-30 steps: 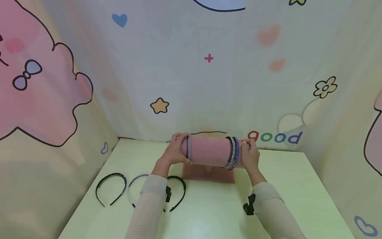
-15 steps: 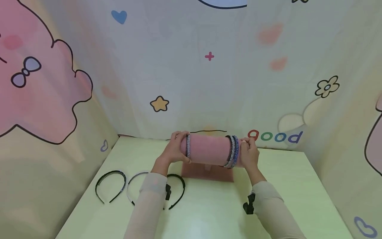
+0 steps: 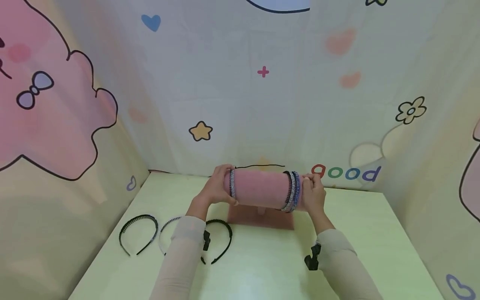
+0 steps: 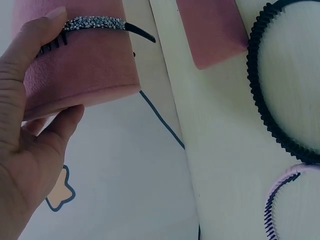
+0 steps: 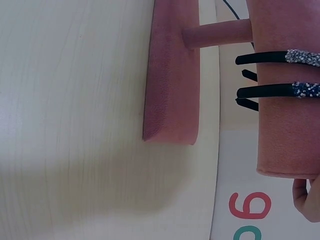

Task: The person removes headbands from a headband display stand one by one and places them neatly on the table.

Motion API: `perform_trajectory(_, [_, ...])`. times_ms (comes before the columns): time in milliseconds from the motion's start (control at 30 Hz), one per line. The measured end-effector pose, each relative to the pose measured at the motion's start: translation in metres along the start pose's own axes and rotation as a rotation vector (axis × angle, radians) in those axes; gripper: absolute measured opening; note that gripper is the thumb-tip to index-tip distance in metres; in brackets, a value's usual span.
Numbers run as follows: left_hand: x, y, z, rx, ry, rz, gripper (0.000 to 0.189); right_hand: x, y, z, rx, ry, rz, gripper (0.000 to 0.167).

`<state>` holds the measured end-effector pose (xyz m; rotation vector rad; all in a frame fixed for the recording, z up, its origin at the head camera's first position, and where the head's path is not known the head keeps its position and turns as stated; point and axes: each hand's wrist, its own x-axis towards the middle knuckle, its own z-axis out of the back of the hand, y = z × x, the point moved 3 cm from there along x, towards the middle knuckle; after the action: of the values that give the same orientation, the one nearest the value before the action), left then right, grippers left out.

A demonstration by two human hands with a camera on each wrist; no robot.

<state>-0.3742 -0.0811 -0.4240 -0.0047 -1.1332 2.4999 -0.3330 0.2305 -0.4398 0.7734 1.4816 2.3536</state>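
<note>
A pink padded headband stand [image 3: 258, 187] has a horizontal roll on a post above a flat base [image 3: 243, 216]. My left hand [image 3: 213, 188] holds a glittery silver headband [image 4: 95, 22] with black teeth around the roll's left end. In the left wrist view one digit presses on that headband, while other fingers lie by the roll's end face. My right hand [image 3: 314, 193] grips the roll's right end with curled fingers, mostly out of the right wrist view. Just inside it sit silver [image 5: 302, 56] and blue [image 3: 296, 191] glittery headbands, close together.
Across the table's left side lie a black toothed headband [image 3: 123, 227], a pale lilac headband [image 3: 165, 227] partly behind my left sleeve, and another black headband [image 3: 229, 233]. A printed fabric backdrop [image 3: 240, 104] stands along the table's rear edge.
My left hand has shifted slightly left with the silver headband, nearer the roll's left end. The right hand and the stand stay nearly in place.
</note>
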Motion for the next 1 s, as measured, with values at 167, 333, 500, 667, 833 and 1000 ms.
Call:
perform_trajectory(167, [0.0017,0.0003,0.0031,-0.033,-0.017,-0.051,0.119,0.0015,-0.0002,0.0005,0.017,-0.006,0.017,0.024])
perform_trajectory(333, [-0.0039,0.0028,0.0023,-0.014,-0.013,-0.070,0.128,-0.0014,-0.0028,-0.0005,0.027,0.007,-0.005,0.025])
perform_trajectory(500, [-0.0054,0.0029,0.0005,0.032,-0.028,-0.108,0.133,-0.0026,-0.0014,0.0012,0.030,0.002,0.013,0.025])
perform_trajectory(667, [-0.0060,0.0010,0.0010,0.072,-0.032,-0.124,0.125,-0.0036,-0.0014,0.0035,0.025,0.001,0.018,0.024])
perform_trajectory(833, [-0.0057,-0.0001,0.0044,0.078,-0.034,-0.132,0.119,-0.0030,-0.0019,0.0044,0.045,0.007,0.022,0.023])
perform_trajectory(1000, [-0.0063,0.0021,0.0078,0.039,-0.044,-0.109,0.117,-0.0022,-0.0027,0.0033,0.033,0.020,0.008,0.023])
